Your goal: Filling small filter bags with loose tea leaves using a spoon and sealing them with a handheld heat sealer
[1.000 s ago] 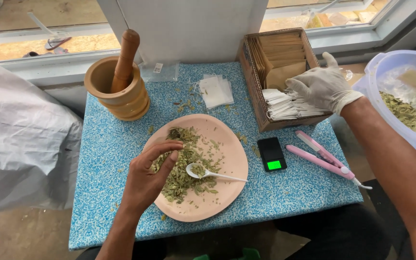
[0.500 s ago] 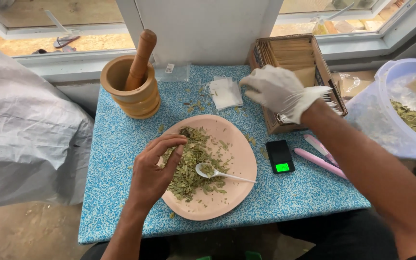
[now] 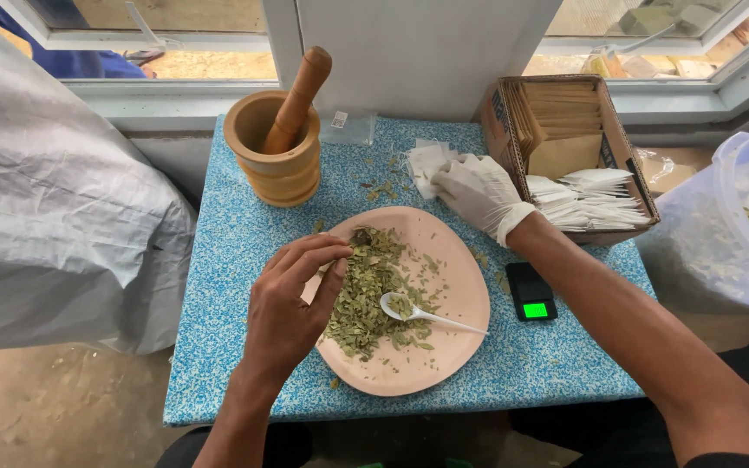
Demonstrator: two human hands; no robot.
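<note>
Left hand (image 3: 283, 316), bare, rested at the pink plate's (image 3: 452, 347) left rim, fingers (image 3: 327, 251) pinched together over the dried green leaves (image 3: 366, 295), whether grasping any, impossible to tell. Right hand (image 3: 478, 192), gloved in white, lay palm down on the small white sachets (image 3: 426, 160) on the blue speckled bench (image 3: 218, 260), fingers loosely spread. White spoon (image 3: 422, 314) lay among the leaves.

Soft daylight from the windows (image 3: 145, 26); sharp, slight wide-angle bending at edges.
</note>
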